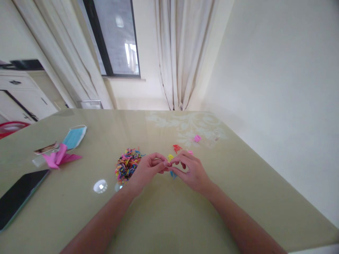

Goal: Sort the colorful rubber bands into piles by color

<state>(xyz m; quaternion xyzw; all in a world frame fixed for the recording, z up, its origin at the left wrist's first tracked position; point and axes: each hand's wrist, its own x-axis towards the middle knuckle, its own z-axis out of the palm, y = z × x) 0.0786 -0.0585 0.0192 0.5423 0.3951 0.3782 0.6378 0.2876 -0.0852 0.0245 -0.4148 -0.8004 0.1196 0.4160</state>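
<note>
The multicoloured pile point(127, 165) of thin, tangled strands sits on the glossy worktop point(164, 218) and serves as reference for all positions. The left hand point(152, 165) is directly right of the pile, its wrist just in front of the pile's near right edge; thumb and fingers are drawn together at the tips in a pinch on a small reddish item point(168, 164), too small to identify. The right hand point(189, 171) is farther right of the pile, fingers bent and thumb extended, tips brought up to the same item; a gap shows between thumb and forefinger nearer the palm, and whether these tips grip cannot be told. Also right of the pile, around the right hand, are a red cluster point(177, 148), a yellow cluster point(171, 157) and a blue cluster point(173, 174), the last two partly hidden by the fingers. A pink piece point(197, 138) is well to the right of the pile and beyond it. Left of the pile, well apart, are a pink folded shape point(60, 157) and a blue face mask point(74, 137) just behind it. A dark-screened phone point(21, 195) is at the far left of the pile, nearer the wearer.
</note>
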